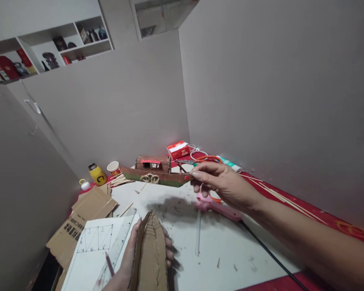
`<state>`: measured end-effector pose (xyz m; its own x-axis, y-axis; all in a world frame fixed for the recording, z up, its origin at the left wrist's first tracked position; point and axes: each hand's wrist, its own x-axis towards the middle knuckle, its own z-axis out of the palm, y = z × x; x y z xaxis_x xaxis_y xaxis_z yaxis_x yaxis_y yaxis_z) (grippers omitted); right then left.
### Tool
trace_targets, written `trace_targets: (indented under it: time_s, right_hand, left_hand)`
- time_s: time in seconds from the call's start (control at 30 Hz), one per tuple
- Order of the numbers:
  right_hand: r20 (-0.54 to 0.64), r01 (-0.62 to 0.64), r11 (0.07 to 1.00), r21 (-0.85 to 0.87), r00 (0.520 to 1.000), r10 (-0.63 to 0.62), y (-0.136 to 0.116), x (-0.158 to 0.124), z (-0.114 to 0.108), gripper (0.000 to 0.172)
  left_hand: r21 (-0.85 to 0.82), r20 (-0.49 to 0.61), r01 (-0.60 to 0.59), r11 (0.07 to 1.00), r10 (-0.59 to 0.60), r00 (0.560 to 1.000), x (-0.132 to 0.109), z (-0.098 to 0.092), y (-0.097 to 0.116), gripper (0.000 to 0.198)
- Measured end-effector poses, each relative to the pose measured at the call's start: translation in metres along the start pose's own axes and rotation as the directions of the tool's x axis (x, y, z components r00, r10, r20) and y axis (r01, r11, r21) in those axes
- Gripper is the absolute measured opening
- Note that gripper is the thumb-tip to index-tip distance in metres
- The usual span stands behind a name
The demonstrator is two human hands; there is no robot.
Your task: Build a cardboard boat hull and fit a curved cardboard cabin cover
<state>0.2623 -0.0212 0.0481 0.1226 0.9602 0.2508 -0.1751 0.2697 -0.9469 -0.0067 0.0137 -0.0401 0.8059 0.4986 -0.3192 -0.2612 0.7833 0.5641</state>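
Observation:
My right hand [214,181] pinches one end of a painted model boat [166,178] between thumb and fingers, holding it up above the white board. The boat has a brown cabin, a green lower hull and rope rings on its side. My left hand [130,250] is wrapped around a bare cardboard boat hull [153,250], its pointed end facing away from me. Under my right hand lies a pink glue gun [218,208] with a clear glue stick [197,234] sticking out. Scissors [208,160] with orange handles are partly hidden behind the boat and hand.
A drawing sheet [87,258], a clear ruler [121,242] and a pencil [109,263] lie left, beside cardboard pieces [94,204]. Behind stand a yellow bottle [97,174], a paper cup [113,166] and a red box [178,150]. Thin sticks [285,198] lie right. A black cord [269,252] crosses the board.

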Motion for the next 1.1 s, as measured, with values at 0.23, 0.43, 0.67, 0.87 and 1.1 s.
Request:
trace_targets:
  time_s: [0.23, 0.43, 0.67, 0.87, 1.1]
  right_hand:
    - [0.029, 0.061, 0.953, -0.296, 0.998, -0.055, 0.009, 0.012, -0.011, 0.020]
    - [0.043, -0.001, 0.921, -0.390, 0.999, 0.020, 0.030, 0.025, -0.024, 0.015]
    - [0.053, -0.055, 0.902, -0.429, 0.995, 0.086, 0.048, 0.038, -0.040, 0.008]
    - [-0.025, -0.062, 0.873, -0.484, 0.998, 0.057, 0.062, 0.046, -0.053, 0.020]
    - [-0.224, 0.018, 0.797, -0.603, 0.956, -0.190, 0.060, 0.046, -0.061, 0.015]
  left_hand:
    - [-0.009, -0.015, 0.015, 1.000, -0.015, 1.000, -0.001, 0.003, 0.002, 0.058]
    - [-0.012, -0.030, -0.009, 1.000, 0.009, 1.000, -0.003, 0.002, 0.000, 0.060]
    - [-0.033, -0.006, 0.005, 0.999, -0.005, 1.000, -0.002, 0.001, 0.000, 0.062]
    - [-0.038, -0.007, 0.024, 0.999, -0.025, 1.000, -0.003, 0.001, 0.001, 0.060]
    - [0.012, -0.049, 0.022, 1.000, -0.022, 0.999, -0.004, 0.007, 0.002, 0.058]
